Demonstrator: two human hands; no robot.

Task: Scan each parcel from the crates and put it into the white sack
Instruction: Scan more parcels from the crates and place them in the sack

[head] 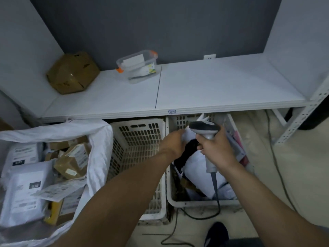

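In the right crate (179, 203), left hand (175, 142) grips parcel (195, 166); right hand (218, 150) grips scanner (204, 128).

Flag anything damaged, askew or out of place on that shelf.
The brown cardboard box at the left end of the shelf looks crushed: its sides are dented and bulged, and it sits tilted rather than flat. The clear plastic tub with orange clips beside it sits skewed to the shelf edge. Nothing looks spilled.
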